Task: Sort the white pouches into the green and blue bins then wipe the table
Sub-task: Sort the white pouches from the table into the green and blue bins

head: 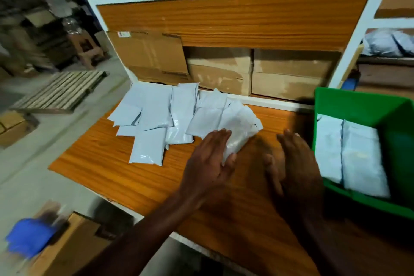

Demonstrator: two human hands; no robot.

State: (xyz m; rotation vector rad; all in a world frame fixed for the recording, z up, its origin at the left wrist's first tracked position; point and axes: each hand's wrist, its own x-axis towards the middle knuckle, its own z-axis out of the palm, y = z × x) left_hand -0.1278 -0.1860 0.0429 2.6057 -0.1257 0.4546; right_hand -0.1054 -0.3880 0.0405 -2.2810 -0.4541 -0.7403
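Note:
Several white pouches (154, 114) lie spread over the back left of the wooden table (116, 163). My left hand (210, 159) has straight fingers laid against the near end of one white pouch (239, 127) at the right of the pile. My right hand (295, 168) hovers flat and open over bare table, between that pouch and the green bin (367, 105). The green bin stands at the table's right edge and holds two white pouches (356, 157) lying side by side. A blurred blue thing (29, 237) shows at the lower left, beside the table.
Cardboard boxes (289, 74) fill the shelf opening behind the table, with a flattened carton (147, 54) leaning at the left. A white shelf post (349, 47) rises by the bin. A wooden pallet (60, 89) and more cartons lie on the floor to the left.

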